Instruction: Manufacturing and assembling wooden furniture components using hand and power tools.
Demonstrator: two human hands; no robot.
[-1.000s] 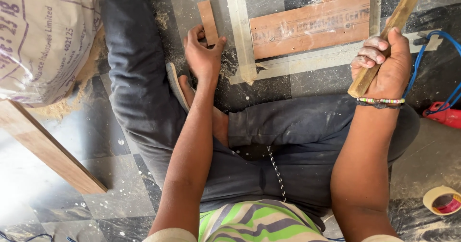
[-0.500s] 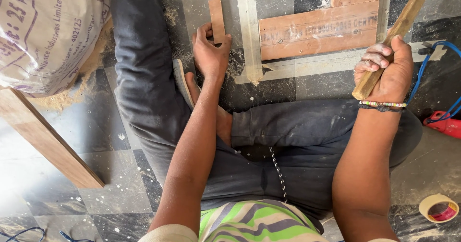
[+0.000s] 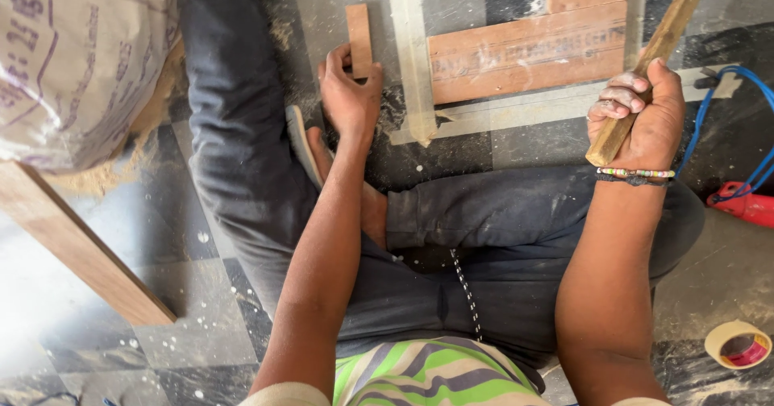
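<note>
Fingers (image 3: 621,99) of the right hand (image 3: 641,120) wrapped tight round a stick (image 3: 657,55), angled up; left hand (image 3: 348,91) pinching, it seems, 1 small strip (image 3: 359,39) flat on the floor (image 3: 322,19).

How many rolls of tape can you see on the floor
1. A single tape roll lies flat on the floor at the bottom right, beside the right arm. Others may be hidden outside the view.
</note>
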